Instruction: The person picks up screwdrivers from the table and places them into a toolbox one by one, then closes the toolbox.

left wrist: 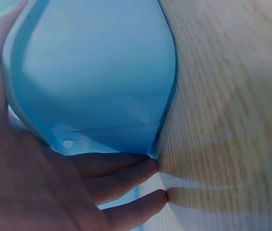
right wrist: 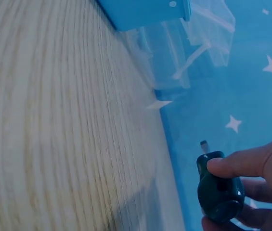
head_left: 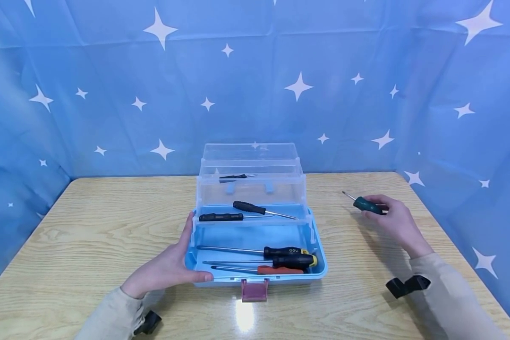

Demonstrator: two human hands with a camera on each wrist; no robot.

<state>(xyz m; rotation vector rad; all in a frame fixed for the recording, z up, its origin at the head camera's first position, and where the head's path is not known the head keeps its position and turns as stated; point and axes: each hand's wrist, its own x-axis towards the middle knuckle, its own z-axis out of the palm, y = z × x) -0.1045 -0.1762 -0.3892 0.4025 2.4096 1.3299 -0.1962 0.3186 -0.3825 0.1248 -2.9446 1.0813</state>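
A light blue toolbox (head_left: 250, 236) stands with its clear lid and trays raised at the back. My left hand (head_left: 165, 269) grips its left end, thumb on the front rim. In the left wrist view, the other fingers (left wrist: 121, 185) bend around the blue end wall (left wrist: 102, 86). To the right of the box, my right hand (head_left: 395, 222) holds a short screwdriver (head_left: 365, 204) by its dark green handle, above the table, with its tip toward the box. The right wrist view shows the thumb pressed on that handle (right wrist: 217, 192).
In the box bottom lie two black-handled screwdrivers (head_left: 284, 251) and a red-handled one (head_left: 280, 270). More black-handled screwdrivers (head_left: 248, 207) rest at the raised trays. A pink latch (head_left: 254, 290) hangs at the front. The wooden table (head_left: 131, 212) meets a blue star-patterned curtain (head_left: 255, 61).
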